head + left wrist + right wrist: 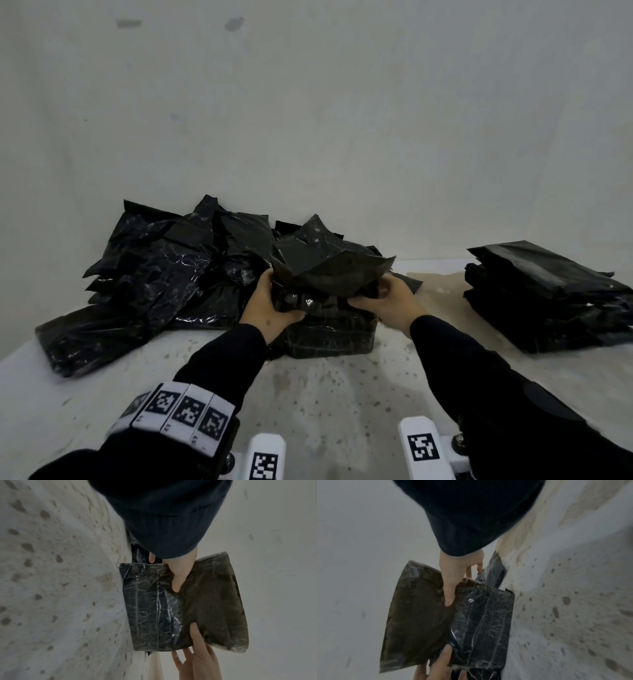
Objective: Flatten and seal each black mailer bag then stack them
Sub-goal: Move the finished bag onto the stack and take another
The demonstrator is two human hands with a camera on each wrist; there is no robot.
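A black mailer bag point(329, 339) lies in the middle of the table, its glossy filled body flat and its matte flap point(335, 270) raised upright. My left hand point(279, 294) grips the bag's left side at the fold, thumb on the front and fingers behind the flap. My right hand point(371, 294) grips the right side the same way. In the left wrist view my left thumb point(178, 580) presses into the crease between the body point(150, 608) and the flap point(214, 601). My right thumb point(449, 599) sits on the same crease in the right wrist view.
A loose pile of crumpled black mailer bags point(164, 270) fills the left and back of the speckled table point(325, 394). A neat stack of flat black bags point(548, 298) sits at the right. A plain wall stands close behind.
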